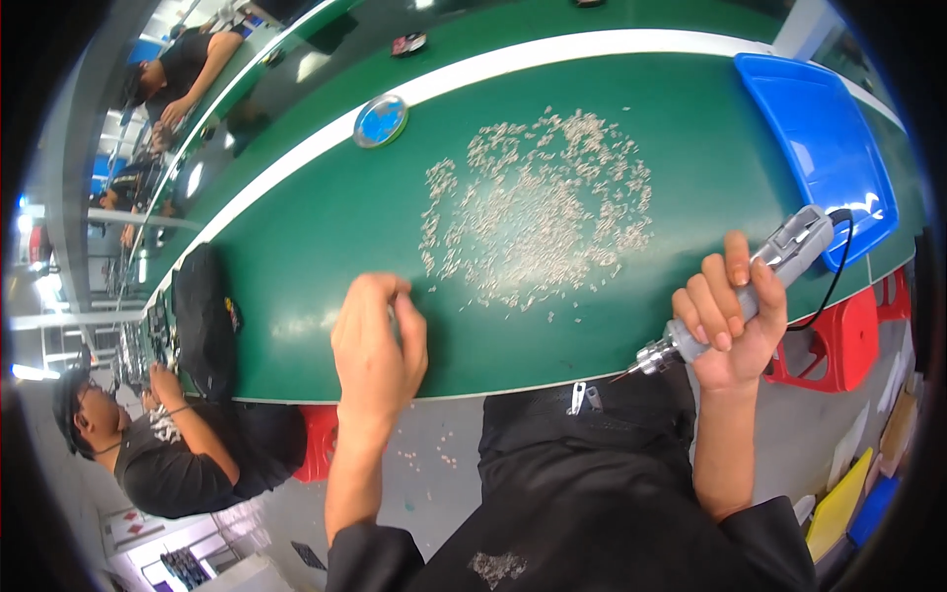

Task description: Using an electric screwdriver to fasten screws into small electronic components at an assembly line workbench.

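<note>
My right hand (735, 316) is wrapped round a grey electric screwdriver (789, 247), held over the table's near edge with its thin bit pointing down and left. A black cord runs from the back of the tool. Low over the table, my left hand (380, 340) is closed, fingers curled in and thumb against them; what they hold, if anything, is hidden. Beyond both hands a wide patch of small silvery parts (533, 212) lies scattered on the green table (306, 237). Two small pale metal pieces (584, 397) show at my lap, just below the table edge.
A round tin with blue contents (381, 121) sits by the white strip at the far left. A blue tray (819, 148) is at the right, red stools (838, 340) below it. A black bag (204, 321) and a seated person (178, 444) are at the left.
</note>
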### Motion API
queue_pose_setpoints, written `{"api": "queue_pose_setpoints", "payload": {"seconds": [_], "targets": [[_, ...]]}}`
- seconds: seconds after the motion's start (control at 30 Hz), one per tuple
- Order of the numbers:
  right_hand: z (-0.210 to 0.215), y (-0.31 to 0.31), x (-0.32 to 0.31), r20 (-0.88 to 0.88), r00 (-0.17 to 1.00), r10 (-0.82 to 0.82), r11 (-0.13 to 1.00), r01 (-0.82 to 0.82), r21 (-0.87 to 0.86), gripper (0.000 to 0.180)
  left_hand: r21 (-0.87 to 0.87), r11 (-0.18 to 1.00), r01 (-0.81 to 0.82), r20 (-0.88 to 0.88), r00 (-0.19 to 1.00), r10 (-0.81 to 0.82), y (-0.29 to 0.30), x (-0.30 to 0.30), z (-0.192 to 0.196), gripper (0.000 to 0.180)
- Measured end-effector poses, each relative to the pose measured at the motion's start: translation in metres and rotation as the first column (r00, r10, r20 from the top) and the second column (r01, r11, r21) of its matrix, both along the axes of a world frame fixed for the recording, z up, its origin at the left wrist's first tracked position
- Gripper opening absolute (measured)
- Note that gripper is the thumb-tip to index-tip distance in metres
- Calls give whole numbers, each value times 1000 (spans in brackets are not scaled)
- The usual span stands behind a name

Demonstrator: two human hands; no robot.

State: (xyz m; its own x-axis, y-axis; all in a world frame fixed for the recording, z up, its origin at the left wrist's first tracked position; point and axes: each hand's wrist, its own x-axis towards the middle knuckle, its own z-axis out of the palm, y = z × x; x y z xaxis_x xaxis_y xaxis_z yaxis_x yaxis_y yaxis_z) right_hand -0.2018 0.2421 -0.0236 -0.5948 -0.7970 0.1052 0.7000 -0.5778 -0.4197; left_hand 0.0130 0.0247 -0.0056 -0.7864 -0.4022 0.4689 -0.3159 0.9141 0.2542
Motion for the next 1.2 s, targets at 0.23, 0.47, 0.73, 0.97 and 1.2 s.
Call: {"api": "queue_pose_setpoints", "payload": {"seconds": [0.23, 0.47, 0.73, 0.97, 1.2], "targets": [[17, -7, 10, -18, 996, -86, 996, 85, -11, 19, 225, 966, 127, -229, 971, -75, 54, -16, 10, 20], [47, -14, 8, -13, 991, -135, 984, 132, -118, 22, 491, 826, 278, -412, 909, -61, 78, -33, -3, 16], [59, -17, 6, -90, 985, -150, 967, 126, -223, 22, 834, 231, 501, -539, 829, 151, 102, -46, 2, 9], [52, -12, 7, -120, 984, -132, 976, 108, -187, 24, 818, 31, 574, -569, 802, 183, 110, -44, -6, 22], [50, -13, 9, -134, 982, -131, 976, 104, -191, 25, 820, 52, 570, -570, 803, 177, 112, -42, -7, 21]]}}
